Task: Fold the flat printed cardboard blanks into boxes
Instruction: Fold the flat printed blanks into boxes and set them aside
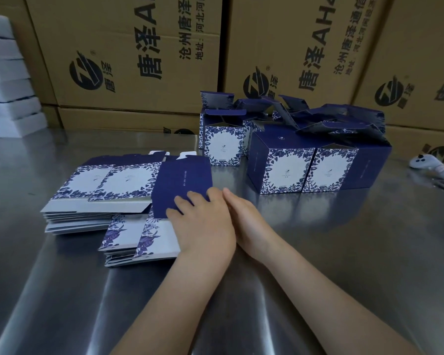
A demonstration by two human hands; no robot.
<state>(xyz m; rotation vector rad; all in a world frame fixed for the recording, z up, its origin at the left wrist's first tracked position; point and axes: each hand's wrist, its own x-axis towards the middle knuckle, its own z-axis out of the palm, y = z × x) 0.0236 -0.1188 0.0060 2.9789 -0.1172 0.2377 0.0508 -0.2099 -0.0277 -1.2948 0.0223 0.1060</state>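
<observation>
Two bare grips are meeting at the top blank. The left grip [203,224] is lying fingers-down on the navy-blue flat printed cardboard blank [182,180]. Its thumb is hidden, so I cannot tell whether it is pinching or only pressing. The right grip [244,219] is touching the left one, released and holding nothing, likely readying to help. That blank is lying across stacks of blue-and-white floral flat blanks [87,198], kept near-left for quick picking. Folded blue floral boxes [287,170] are collecting behind-right, top flaps open. Everything is sitting on a reflective steel tabletop [318,265]. Brown printed corrugated cartons [139,47] are walling the back, and a white handheld controller [431,165] is lying far right.
</observation>
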